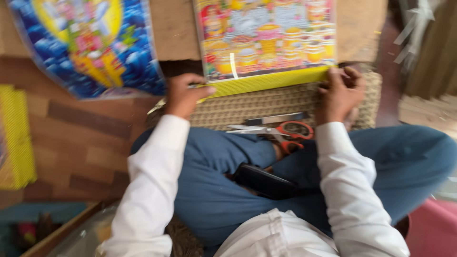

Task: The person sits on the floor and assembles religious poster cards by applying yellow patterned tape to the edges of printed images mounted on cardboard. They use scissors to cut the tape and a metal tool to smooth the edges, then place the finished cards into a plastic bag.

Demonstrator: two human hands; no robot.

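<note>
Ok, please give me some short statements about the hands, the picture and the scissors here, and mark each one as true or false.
1. Both hands press on the yellow strip along the near edge of the colourful picture. True: the left hand is at its left end and the right hand at its right end.
2. The right hand holds the scissors. False: the scissors lie free on the woven mat, between the two arms.
3. The scissors have red handles. True.
4. The person wears short sleeves. False: long white sleeves reach to the wrists.
5. A second picture, mostly blue, lies to the left. True.
</note>
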